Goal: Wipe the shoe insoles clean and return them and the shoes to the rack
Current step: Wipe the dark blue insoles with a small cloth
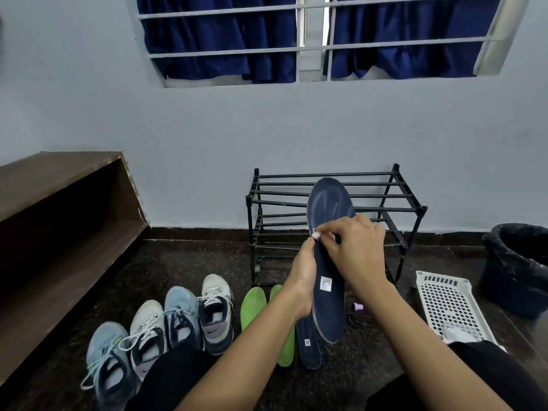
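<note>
Above the dark floor (192, 262), before the black rack (326, 175), the left hand (302, 280) grips a navy insole (329, 307) upright while the right hand (355, 250) pinches a white wipe (315, 234) against its edge: wiping seems in hand, next needing strokes down its length.

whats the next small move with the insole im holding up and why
Probably slide the small white wad pinched in the right hand up along the navy insole toward its toe end. The left hand holds the insole upright by its edge, and the wad sits only at mid-length, with the upper part bare above it.
</note>
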`<state>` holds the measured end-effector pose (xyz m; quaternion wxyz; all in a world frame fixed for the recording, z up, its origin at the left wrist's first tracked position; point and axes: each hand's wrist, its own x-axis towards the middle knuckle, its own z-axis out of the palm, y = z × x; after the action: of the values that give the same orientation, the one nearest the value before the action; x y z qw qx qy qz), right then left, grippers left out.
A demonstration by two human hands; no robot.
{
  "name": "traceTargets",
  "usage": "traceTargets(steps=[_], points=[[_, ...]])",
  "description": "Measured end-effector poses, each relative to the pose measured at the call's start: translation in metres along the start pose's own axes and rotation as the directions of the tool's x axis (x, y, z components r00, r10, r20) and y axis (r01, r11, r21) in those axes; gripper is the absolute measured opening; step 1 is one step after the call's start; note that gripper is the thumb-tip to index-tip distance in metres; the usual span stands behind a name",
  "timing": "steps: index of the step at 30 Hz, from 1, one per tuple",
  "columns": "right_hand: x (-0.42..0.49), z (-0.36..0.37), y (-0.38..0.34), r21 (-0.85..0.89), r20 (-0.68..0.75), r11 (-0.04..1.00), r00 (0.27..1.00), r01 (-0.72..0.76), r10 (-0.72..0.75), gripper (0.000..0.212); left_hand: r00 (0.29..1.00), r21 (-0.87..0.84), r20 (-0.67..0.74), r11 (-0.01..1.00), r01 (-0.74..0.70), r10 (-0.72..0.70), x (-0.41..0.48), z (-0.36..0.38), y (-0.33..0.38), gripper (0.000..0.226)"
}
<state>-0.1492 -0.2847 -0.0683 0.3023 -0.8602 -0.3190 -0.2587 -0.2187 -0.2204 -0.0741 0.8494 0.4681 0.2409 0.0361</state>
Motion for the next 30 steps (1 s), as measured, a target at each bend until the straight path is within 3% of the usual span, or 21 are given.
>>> traceTargets(steps=[9,19,26,30], points=[[-0.02,0.009,-0.012,0.029,0.063,0.997,0.995,0.078,-0.08,0.012,0.99,-0.003,-0.138,1.0,-0.001,0.001,0.009,-0.016,0.009,0.053],[0.006,0.001,-0.003,0.004,0.026,1.0,1.0,0.006,-0.006,0.011,1.0,-0.006,0.002,1.0,-0.015,0.015,0.003,-0.002,0.002,0.046],[-0.011,0.0,-0.011,0.038,0.029,0.996,0.996,0.085,-0.087,0.011,0.995,-0.009,-0.047,0.996,-0.089,0.089,0.011,-0.017,0.017,0.052],[-0.019,0.003,-0.011,-0.027,0.03,0.993,0.993,0.112,-0.111,0.014,0.99,-0.048,-0.092,0.993,-0.107,0.103,0.014,-0.015,0.013,0.051]])
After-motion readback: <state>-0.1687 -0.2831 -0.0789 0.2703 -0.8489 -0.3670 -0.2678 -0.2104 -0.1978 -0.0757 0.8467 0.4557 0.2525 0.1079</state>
